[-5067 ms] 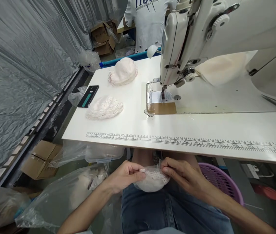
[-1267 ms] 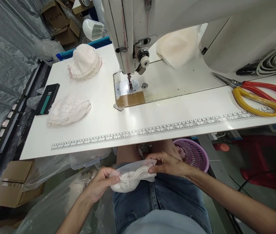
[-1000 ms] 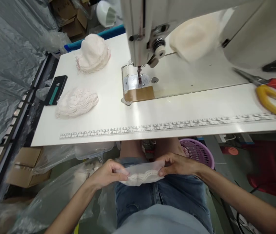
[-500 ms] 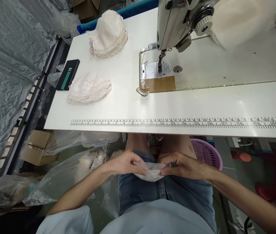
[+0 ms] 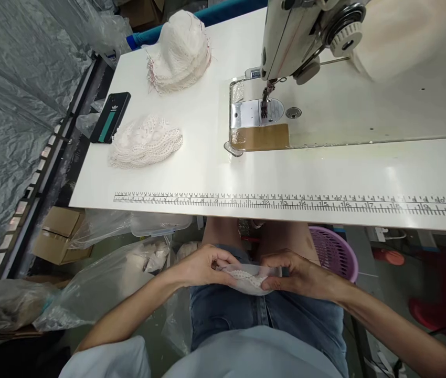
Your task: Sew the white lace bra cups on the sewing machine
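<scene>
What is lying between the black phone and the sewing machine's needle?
The head view shows a flat pile of lace pieces beside the phone, then bare table up to the needle.

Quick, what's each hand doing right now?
Left hand: closed on the left end of the lace piece.
Right hand: closed on its right end.

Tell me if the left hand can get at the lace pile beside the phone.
Probably yes: bare tabletop lies before the lace pile, nothing blocking. But the left hand is down at the lap, pinching a lace-edged piece.
</scene>
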{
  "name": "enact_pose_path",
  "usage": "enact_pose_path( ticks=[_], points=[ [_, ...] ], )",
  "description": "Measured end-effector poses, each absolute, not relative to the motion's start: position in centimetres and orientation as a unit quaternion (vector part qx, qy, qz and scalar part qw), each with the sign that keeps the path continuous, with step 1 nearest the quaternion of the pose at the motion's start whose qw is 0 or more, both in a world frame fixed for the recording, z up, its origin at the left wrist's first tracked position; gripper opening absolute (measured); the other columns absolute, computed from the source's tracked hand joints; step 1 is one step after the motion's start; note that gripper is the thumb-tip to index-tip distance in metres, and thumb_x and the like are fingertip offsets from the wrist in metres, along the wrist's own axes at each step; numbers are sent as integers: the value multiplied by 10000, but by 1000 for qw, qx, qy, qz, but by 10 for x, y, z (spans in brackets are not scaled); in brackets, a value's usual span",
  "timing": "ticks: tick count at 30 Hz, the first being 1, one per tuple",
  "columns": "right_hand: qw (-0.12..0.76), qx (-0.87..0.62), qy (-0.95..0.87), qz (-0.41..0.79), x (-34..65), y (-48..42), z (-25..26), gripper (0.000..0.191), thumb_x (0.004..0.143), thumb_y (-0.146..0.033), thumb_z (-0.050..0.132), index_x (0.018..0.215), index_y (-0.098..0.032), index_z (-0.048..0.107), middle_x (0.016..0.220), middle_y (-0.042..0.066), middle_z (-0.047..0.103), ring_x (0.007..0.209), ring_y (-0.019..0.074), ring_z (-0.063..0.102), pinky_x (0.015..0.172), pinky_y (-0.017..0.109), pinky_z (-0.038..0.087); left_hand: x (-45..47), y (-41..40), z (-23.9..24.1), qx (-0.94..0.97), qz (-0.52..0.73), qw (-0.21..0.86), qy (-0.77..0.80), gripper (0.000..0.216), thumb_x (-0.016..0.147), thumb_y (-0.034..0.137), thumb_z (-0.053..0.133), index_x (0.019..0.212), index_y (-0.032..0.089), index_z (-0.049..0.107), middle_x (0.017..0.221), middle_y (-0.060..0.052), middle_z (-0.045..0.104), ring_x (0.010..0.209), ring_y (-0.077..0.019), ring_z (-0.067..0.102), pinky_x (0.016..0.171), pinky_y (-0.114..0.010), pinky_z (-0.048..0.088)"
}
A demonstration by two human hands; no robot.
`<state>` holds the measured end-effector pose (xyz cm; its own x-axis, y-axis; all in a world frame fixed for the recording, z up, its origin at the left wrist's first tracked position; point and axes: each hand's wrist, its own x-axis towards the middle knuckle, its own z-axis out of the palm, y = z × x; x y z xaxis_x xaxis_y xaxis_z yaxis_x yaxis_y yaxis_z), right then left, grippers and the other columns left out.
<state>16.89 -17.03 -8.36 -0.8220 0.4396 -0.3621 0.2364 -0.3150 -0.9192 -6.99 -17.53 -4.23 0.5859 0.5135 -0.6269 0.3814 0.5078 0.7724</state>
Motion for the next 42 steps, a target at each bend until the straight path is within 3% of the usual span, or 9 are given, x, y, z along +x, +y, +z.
enact_pose_path(
  ticks=[11, 17, 22, 28, 35, 42],
  points=[
    [98, -282, -597, 745, 175, -170, -74, 293, 806, -440, 603, 790, -155, 672, 769, 27, 598, 693, 141, 541, 601, 231, 385, -63, -176, -33, 552, 33, 711, 434, 261, 773, 202, 601, 1013, 143, 682, 890, -71, 706, 754, -155, 613, 636, -198, 441],
    [105, -272, -598, 747, 177, -172, -74, 282, 812, -428, 603, 791, -155, 671, 763, 22, 595, 684, 134, 537, 594, 226, 385, -57, -174, -31, 535, 25, 716, 448, 288, 683, 254, 713, 952, 152, 708, 847, -45, 702, 724, -144, 596, 629, -191, 429],
    [105, -274, -597, 747, 183, -172, -80, 271, 795, -414, 631, 799, -149, 689, 764, 25, 602, 697, 139, 552, 615, 233, 401, -53, -175, -36, 506, 30, 717, 479, 204, 684, 279, 707, 829, 139, 742, 748, -50, 711, 665, -146, 596, 610, -208, 440],
    [83, -253, -595, 758, 182, -167, -74, 301, 797, -442, 615, 861, -158, 691, 835, 41, 629, 765, 162, 586, 664, 247, 428, -51, -173, -39, 505, 15, 734, 453, 237, 684, 314, 704, 844, 142, 739, 728, -48, 696, 631, -134, 574, 587, -207, 431],
    [106, -251, -633, 724, 171, -165, -73, 316, 817, -429, 595, 710, -136, 642, 652, -12, 520, 597, 104, 478, 540, 213, 327, -47, -171, -37, 556, 19, 682, 476, 229, 690, 316, 692, 802, 118, 722, 615, -4, 603, 552, -77, 440, 493, -168, 316],
    [87, -286, -603, 739, 170, -167, -75, 338, 779, -472, 619, 759, -136, 644, 653, -12, 518, 612, 113, 461, 539, 213, 329, -44, -171, -38, 564, 32, 669, 483, 254, 692, 350, 681, 773, 111, 710, 588, 0, 566, 549, -79, 420, 499, -180, 299]
  ],
)
